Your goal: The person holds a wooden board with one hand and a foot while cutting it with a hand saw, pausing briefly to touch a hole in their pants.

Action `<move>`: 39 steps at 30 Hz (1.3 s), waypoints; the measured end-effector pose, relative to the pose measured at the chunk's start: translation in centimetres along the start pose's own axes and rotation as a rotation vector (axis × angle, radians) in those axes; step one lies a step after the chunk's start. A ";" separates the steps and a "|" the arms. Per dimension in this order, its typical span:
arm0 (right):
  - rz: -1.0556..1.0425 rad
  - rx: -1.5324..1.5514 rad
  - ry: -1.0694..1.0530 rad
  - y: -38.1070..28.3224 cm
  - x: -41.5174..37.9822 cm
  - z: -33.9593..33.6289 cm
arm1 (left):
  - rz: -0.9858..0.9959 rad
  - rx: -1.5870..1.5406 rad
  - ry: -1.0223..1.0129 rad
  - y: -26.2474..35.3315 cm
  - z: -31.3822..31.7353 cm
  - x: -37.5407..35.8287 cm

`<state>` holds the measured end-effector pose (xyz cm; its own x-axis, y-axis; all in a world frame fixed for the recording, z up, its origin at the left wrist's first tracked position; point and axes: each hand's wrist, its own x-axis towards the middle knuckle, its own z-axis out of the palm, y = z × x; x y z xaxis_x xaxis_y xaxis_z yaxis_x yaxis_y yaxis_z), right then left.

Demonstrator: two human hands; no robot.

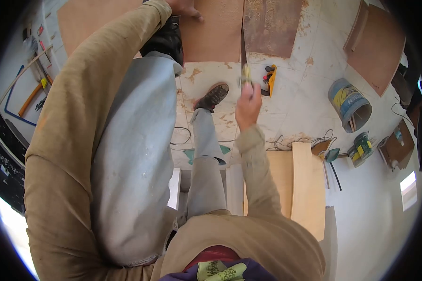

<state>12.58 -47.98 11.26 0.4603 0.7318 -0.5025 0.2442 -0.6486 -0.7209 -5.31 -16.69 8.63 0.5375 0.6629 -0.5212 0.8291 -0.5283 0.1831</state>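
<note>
Right hand closed in a full grip on a yellow-handled hand saw, blade running along the edge of a brown plywood sheet on the tiled floor. Left hand pressed flat on that sheet, holding nothing. Dark boot just beside the cut.

Risk, judged: blade slipping toward boot or left fingers; sheet shifting under one-handed bracing.

Count: one saw, one yellow plane, two buckets.

Your left hand presses matt reddish plywood sheet; your right hand grips yellow-handled tool, material unclear; floor tiles glossy, stained.
</note>
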 end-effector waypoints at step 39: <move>-0.173 -0.028 0.085 -1.3 11.6 5.6 | 0.012 0.049 -0.011 -0.1 1.1 0.2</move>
<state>12.81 -37.48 3.64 0.4797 0.8134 -0.3291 0.3493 -0.5211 -0.7788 -5.40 -17.09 7.55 0.5451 0.6509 -0.5284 0.8142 -0.5612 0.1486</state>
